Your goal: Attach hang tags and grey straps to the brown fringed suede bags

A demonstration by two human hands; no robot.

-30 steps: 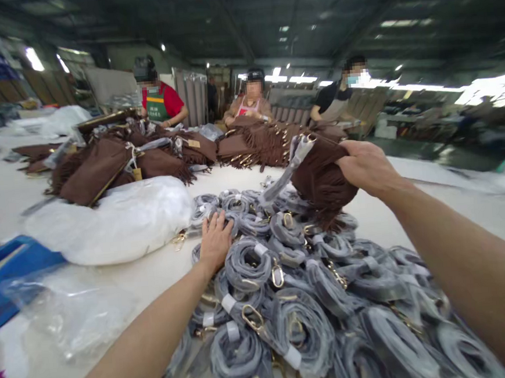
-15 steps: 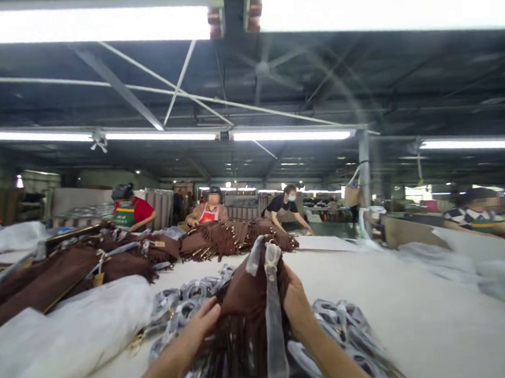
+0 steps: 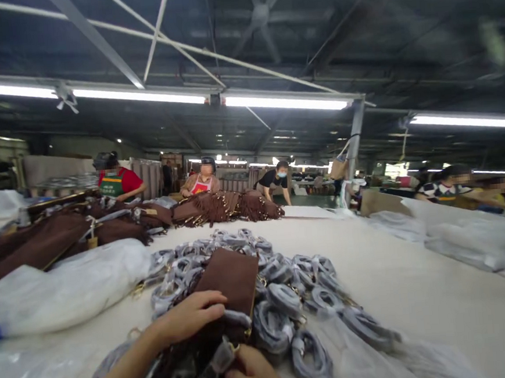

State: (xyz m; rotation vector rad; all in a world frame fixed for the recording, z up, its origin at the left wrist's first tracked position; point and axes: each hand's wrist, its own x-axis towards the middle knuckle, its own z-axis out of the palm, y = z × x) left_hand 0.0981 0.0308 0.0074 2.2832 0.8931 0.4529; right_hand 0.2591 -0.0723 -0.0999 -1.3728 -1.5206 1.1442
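A brown suede fringed bag [image 3: 231, 278] lies flat on a heap of grey wrapped strap coils [image 3: 287, 294] on the white table [image 3: 418, 292]. My left hand [image 3: 188, 317] rests on the bag's near edge, fingers curled over it. At the bottom edge my right hand [image 3: 250, 377] is closed around the bag's grey wrapped strap [image 3: 214, 364]; its fingers are partly cut off by the frame.
A white plastic bundle [image 3: 63, 291] lies to the left. Piles of brown fringed bags [image 3: 107, 226] sit at the far side, where three people work. More people stand at the right by clear plastic bags [image 3: 470, 236].
The bag was held up in both hands; now it lies flat on the coils. My left hand has moved onto it, my right dropped to the strap. The camera tilted upward.
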